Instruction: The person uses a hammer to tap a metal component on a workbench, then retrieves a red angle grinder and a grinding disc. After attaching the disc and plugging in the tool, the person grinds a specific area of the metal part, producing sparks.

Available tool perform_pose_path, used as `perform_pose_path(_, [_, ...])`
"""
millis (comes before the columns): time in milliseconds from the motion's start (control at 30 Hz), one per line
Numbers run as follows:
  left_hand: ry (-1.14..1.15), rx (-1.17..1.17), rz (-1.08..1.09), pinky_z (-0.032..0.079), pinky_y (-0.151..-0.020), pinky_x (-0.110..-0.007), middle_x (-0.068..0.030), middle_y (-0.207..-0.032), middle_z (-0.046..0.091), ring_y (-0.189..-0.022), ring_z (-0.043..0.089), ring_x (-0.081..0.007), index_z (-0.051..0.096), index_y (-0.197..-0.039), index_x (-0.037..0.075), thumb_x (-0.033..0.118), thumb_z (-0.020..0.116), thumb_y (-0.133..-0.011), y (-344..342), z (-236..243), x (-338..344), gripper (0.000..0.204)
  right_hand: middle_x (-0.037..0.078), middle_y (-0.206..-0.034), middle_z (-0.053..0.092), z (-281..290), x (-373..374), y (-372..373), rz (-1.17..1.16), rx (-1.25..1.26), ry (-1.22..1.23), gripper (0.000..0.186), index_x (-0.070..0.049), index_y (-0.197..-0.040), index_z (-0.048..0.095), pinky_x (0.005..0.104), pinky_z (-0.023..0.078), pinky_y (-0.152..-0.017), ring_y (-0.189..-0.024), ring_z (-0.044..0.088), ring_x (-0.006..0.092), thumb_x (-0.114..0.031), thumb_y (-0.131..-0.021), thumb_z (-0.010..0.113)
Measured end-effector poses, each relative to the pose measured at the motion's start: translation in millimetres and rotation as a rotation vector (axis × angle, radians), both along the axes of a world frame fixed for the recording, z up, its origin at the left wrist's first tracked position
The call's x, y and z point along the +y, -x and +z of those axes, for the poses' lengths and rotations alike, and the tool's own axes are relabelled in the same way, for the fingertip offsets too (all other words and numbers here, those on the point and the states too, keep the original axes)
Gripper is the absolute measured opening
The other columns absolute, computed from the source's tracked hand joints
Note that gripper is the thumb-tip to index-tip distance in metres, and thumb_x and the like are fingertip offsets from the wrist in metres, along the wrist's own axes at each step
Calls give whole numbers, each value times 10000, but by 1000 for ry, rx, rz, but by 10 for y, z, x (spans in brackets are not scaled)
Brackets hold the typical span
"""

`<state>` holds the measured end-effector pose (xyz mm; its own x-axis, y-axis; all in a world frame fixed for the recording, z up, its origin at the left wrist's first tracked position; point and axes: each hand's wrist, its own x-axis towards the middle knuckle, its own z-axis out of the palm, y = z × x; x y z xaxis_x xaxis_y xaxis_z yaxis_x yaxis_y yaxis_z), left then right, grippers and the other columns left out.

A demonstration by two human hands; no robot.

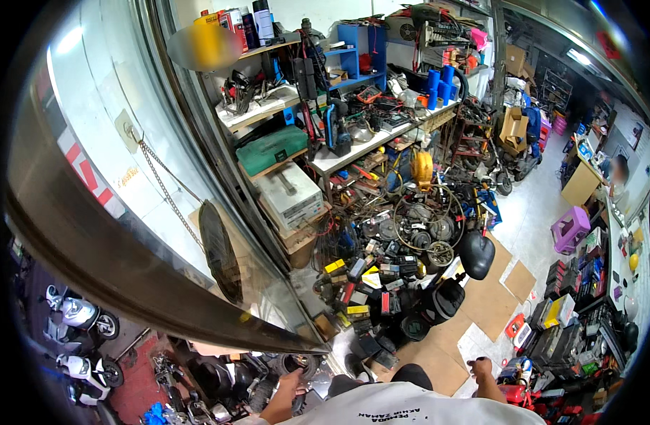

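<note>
Junk covers the shop floor beside flat cardboard. Left hand touches a dark scooter, grip unclear. Right hand hangs curled, holding nothing.

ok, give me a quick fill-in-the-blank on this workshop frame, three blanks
1. The plastic stool on the floor at right is ____.
2. The flat case on the shelf above the grey metal box is ____.
3. Flattened ____ sheets cover the floor beside the parts pile.

Missing words: purple; green; cardboard
</note>
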<state>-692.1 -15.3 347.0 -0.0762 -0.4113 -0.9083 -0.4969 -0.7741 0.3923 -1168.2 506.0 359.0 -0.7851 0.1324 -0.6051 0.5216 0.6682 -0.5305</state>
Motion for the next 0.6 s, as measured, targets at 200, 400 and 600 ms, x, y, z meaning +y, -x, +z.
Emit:
perform_pose_path(200, [-21,92,82,492,-480,-376,-67,-727,653,-530,587,-183,663,-894,78,425,654,-995,185,-20,73,361,199,-1064,745,-425,-468,769,145,123,32,541,47,-1144,689,409,581,-788,-930,718,306,-182,-718,932])
perform_pose_path(400, [-256,49,176,432,-452,-334,-38,-711,615,-534,557,-158,667,-939,69,440,671,-985,189,244,312,374,201,-1201,727,-57,-992,991,283,62,-111,678,44,-1231,687,388,563,-930,-1101,699,315,-251,-683,956])
perform_pose_path(600, [-92,48,166,432,-460,-329,-34,-716,616,-537,552,-156,677,-961,68,444,687,-975,1216,548,515,377,187,-1089,754,-937,-255,1628,275,-40,-190,618,34,-1064,714,361,573,-834,-987,724,321,-329,-630,964])
